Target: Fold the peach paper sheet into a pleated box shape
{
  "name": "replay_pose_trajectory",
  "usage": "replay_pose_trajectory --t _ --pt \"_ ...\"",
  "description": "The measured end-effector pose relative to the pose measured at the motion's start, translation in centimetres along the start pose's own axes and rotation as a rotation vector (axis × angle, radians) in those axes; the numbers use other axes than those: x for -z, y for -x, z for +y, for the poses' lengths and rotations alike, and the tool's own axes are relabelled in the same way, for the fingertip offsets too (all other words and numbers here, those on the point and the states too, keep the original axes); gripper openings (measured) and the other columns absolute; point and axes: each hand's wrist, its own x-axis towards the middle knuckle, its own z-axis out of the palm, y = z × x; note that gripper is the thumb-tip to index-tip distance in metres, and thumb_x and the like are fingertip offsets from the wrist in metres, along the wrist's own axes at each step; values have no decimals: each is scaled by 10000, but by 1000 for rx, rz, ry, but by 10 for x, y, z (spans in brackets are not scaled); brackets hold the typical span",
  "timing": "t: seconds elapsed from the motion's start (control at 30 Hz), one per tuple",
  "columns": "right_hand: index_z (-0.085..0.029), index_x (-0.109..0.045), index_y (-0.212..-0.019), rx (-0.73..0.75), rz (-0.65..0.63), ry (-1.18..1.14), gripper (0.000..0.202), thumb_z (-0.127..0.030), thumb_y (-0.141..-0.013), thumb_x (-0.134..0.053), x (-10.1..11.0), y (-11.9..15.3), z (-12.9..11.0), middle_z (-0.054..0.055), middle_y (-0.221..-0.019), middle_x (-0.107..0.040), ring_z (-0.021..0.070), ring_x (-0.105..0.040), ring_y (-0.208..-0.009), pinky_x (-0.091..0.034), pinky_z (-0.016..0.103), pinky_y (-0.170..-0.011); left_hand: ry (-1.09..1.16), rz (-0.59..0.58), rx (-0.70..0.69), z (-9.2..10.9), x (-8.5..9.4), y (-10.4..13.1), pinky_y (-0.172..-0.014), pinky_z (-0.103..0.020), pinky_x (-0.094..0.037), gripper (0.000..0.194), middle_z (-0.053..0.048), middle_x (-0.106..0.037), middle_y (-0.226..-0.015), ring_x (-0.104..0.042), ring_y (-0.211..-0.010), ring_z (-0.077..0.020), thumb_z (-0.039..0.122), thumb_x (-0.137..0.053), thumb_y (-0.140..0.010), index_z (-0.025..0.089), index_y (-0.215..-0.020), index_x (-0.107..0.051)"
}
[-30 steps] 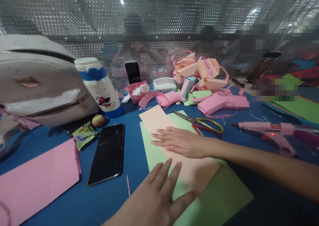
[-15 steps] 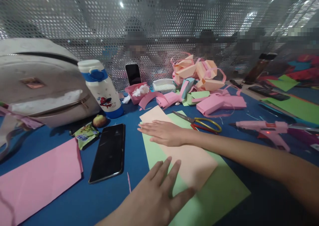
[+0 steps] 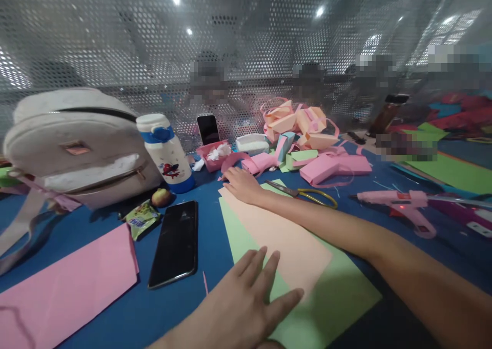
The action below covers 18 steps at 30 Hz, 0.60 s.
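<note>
A peach sheet of paper [image 3: 284,231] lies slantwise over a larger light green sheet [image 3: 346,292] on the blue tabletop. My left hand [image 3: 242,292], fingers spread and holding nothing, is over the near left part of both sheets. Stretched across the papers, my right arm ends with my right hand [image 3: 244,186] at the far end of the peach sheet. Its fingers are slightly bent and apart, close to a curved pink paper strip [image 3: 234,158]. Yellow-handled scissors [image 3: 295,191] lie just right of that hand, partly behind the forearm.
A pink glue gun [image 3: 400,200] with a red light lies to the right. Pink folded paper [image 3: 73,282], a black phone [image 3: 175,246], a snack packet [image 3: 142,220], a bottle [image 3: 167,157] and a backpack [image 3: 77,149] occupy the left. Folded paper pieces [image 3: 303,126] are heaped at the back.
My right hand has slid away from me to the far end of the peach sheet, its fingers now more bent. My left hand stays nearly in place. The view has shifted slightly.
</note>
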Motion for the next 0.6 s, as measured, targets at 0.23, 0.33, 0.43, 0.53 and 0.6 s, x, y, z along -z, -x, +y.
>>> replay_pose_trajectory --t 0.23,0.33,0.43,0.53,0.6 --pt "-149 -628 -924 -38 -6 -48 161 -279 -970 -545 10 -8 0 89 -989 -640 226 -534 -986 -368 340 -863 -76 245 -39 -5 -3 -4 -900 -457 -542 320 -170 -667 -1211 -654 -1105 -316 279 -523 -980 131 -1257 -583" --pt "-147 -630 -847 -21 -52 -110 177 -281 -949 -577 23 -3 0 63 -919 -648 189 -556 -890 -361 285 -754 -39 300 -75 -4 1 -5 -908 -407 -549 278 -123 -686 -1183 -659 -1090 -249 178 -508 -974 135 -1230 -607" --pt "-153 -619 -802 38 -136 -194 210 -296 -950 -573 39 9 0 18 -830 -639 146 -558 -766 -341 247 -650 -2 272 -142 -1 9 -5 -990 -362 -510 304 -102 -632 -1311 -599 -1187 -211 174 -442 -1009 144 -1264 -604" --pt "-163 -607 -774 103 -223 -266 211 -284 -944 -580 53 29 -1 -13 -786 -628 126 -554 -722 -335 230 -618 -18 293 -164 3 14 -5 -1030 -337 -483 289 -79 -603 -1361 -560 -1240 -195 209 -480 -1009 169 -1262 -615" --pt "-168 -602 -775 122 -247 -284 196 -274 -939 -589 61 46 -5 -18 -790 -623 127 -548 -729 -329 232 -621 -14 328 -146 4 14 -5 -1015 -326 -491 259 -79 -652 -1288 -600 -1181 -186 199 -506 -999 166 -1219 -637"
